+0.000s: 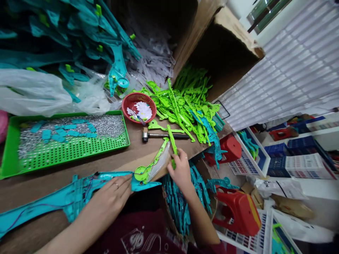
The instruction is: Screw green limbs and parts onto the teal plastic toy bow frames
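My left hand [116,193] is closed over a long teal plastic shell [78,193] with thin dark wires inside, its fingers pressed together near the shell's right end. On that end lies a lime-green curved part [142,173] with a round disc and a wire along its arm. Beside the green arm is a translucent whitish strip [160,160]. My right hand [182,169] pinches a second lime-green long piece [172,140] and holds it upright, just right of the strip. A hammer [159,135] with a dark handle lies behind.
A green perforated tray [76,150] holds many screws and small teal pieces. Nearby stand a red basket [139,95] with white pieces and a heap of lime-green parts [182,106]. Cardboard boxes [196,31] rise behind. Teal shells [196,180] fill a box below the table edge.
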{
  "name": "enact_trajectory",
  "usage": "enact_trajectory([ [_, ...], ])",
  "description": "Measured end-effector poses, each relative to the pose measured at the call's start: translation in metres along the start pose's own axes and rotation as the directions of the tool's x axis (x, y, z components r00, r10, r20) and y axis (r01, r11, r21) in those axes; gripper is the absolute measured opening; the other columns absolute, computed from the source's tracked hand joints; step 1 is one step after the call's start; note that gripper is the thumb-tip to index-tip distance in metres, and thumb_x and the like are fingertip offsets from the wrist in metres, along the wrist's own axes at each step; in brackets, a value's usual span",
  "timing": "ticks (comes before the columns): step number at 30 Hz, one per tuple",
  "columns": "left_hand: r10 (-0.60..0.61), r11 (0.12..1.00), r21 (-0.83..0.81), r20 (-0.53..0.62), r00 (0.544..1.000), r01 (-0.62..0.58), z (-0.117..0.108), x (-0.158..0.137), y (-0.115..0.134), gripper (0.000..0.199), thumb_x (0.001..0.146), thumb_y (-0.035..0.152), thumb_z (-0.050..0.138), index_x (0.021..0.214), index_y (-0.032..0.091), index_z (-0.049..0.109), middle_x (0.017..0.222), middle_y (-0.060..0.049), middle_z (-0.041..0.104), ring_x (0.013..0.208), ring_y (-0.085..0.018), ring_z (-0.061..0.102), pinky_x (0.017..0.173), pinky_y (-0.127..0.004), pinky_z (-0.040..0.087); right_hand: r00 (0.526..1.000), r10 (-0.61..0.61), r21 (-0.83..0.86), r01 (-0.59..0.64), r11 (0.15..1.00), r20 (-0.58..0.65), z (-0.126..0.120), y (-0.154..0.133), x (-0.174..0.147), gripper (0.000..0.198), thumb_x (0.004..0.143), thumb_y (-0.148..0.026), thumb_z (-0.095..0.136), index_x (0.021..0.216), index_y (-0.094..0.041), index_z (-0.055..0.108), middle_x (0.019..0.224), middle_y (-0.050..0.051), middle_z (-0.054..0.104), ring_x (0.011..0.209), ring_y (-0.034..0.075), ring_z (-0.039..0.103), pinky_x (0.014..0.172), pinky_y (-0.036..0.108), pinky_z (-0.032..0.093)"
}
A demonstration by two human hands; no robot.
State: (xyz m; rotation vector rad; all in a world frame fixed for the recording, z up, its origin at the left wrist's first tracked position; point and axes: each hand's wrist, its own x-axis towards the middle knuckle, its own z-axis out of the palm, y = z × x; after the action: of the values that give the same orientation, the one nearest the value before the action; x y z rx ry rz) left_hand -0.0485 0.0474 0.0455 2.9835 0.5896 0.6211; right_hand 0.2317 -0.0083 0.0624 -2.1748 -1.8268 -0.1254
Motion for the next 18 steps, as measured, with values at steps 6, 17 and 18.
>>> enact_trajectory([
  [6,-0.014,1.0,-0.006,-0.016,1.0,0.014,-0.004,0.003,-0.002,0.048,0.091,-0.003,0.031,0.1,0.015,0.075,0.11,-0.01,0.075,0.107,-0.023,0.067,0.097,-0.041,0.048,0.982,-0.189,-0.161,0.186,0.969,-0.002,-0.001,0.007,0.004,0.035,0.094,-0.014,0.05,0.127,-0.014,0.06,0.132,0.019,0.058,0.113,0.03,0.054,0.096,0.05,0.05],
  [17,-0.052,0.998,-0.04,-0.049,0.997,0.05,-0.009,0.007,0.0,0.054,0.084,-0.006,0.03,0.094,0.016,0.079,0.106,-0.008,0.077,0.1,-0.023,0.07,0.092,-0.039,0.051,0.87,-0.475,-0.06,0.486,0.872,0.132,0.004,0.008,0.01,0.031,0.099,-0.01,0.046,0.126,-0.012,0.062,0.142,0.019,0.056,0.125,0.029,0.06,0.101,0.048,0.055],
  [18,-0.044,0.998,-0.035,-0.047,0.998,0.043,-0.008,0.006,0.0,0.054,0.083,-0.006,0.031,0.096,0.016,0.078,0.108,-0.008,0.077,0.101,-0.023,0.07,0.092,-0.039,0.051,0.873,-0.472,-0.042,0.48,0.876,0.122,0.005,0.008,0.009,0.031,0.098,-0.009,0.048,0.126,-0.012,0.062,0.142,0.019,0.056,0.126,0.029,0.06,0.103,0.049,0.055],
])
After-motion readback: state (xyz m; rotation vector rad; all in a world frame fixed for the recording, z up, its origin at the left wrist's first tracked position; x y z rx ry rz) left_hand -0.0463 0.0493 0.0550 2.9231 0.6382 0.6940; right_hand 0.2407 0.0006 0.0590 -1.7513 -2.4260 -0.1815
